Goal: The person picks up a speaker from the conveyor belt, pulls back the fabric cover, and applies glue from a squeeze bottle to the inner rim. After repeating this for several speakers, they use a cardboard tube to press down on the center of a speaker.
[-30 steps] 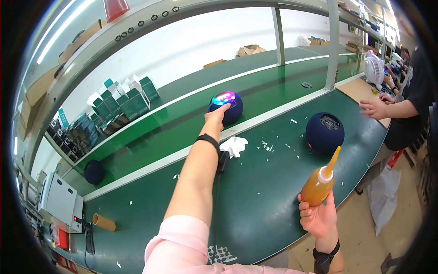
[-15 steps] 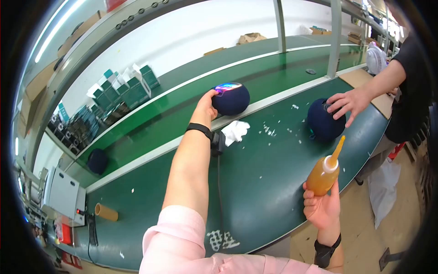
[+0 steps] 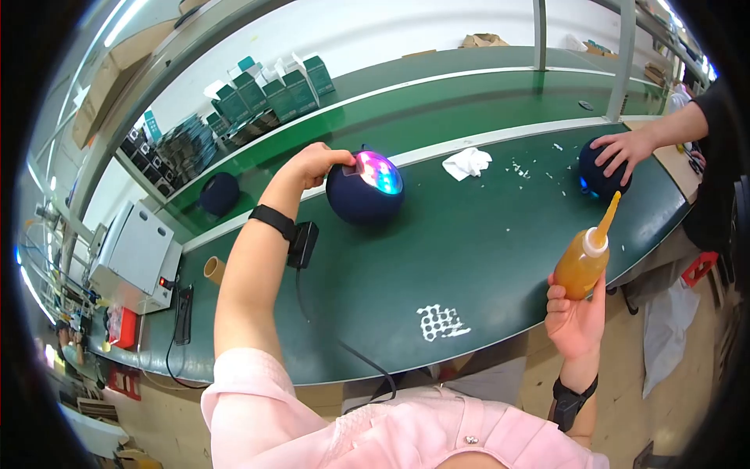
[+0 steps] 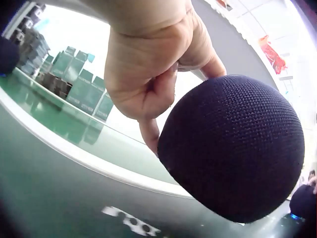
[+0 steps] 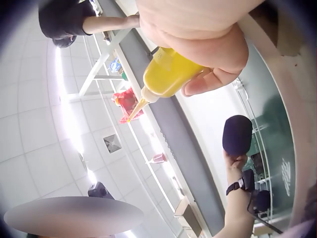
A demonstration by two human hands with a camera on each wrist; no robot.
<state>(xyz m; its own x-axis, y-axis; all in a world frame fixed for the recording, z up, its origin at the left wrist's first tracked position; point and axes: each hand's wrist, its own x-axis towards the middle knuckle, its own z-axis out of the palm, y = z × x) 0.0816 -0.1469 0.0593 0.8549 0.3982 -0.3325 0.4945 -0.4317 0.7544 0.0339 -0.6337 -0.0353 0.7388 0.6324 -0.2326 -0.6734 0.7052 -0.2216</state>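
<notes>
My left hand (image 3: 320, 166) grips a dark blue, fabric-covered round speaker (image 3: 364, 202) by its upper edge, over the green table. Pink, blue and white lights glow on the speaker's round face, which tilts up and to the right. In the left wrist view its woven side (image 4: 237, 148) fills much of the frame, with thumb and fingers at the edge. An amber squeeze bottle (image 3: 580, 267) with a long pointed nozzle stands upright in my right hand (image 3: 576, 319), fingers wrapped around its lower body. Close beyond the nozzle, another person's hand (image 3: 625, 151) rests on a second speaker (image 3: 600, 178).
Crumpled white paper (image 3: 467, 162) and small white scraps lie on the table (image 3: 406, 273). A perforated white patch (image 3: 441, 323) is near the front edge. At left stand a grey machine (image 3: 133, 258), a cardboard tube (image 3: 213, 270) and another dark speaker (image 3: 219, 194). Green boxes (image 3: 297, 92) line the back.
My left hand has brought the lit speaker from the green back strip toward me over the table. The other person's hand has come onto the second speaker. The bottle stays in my right hand.
</notes>
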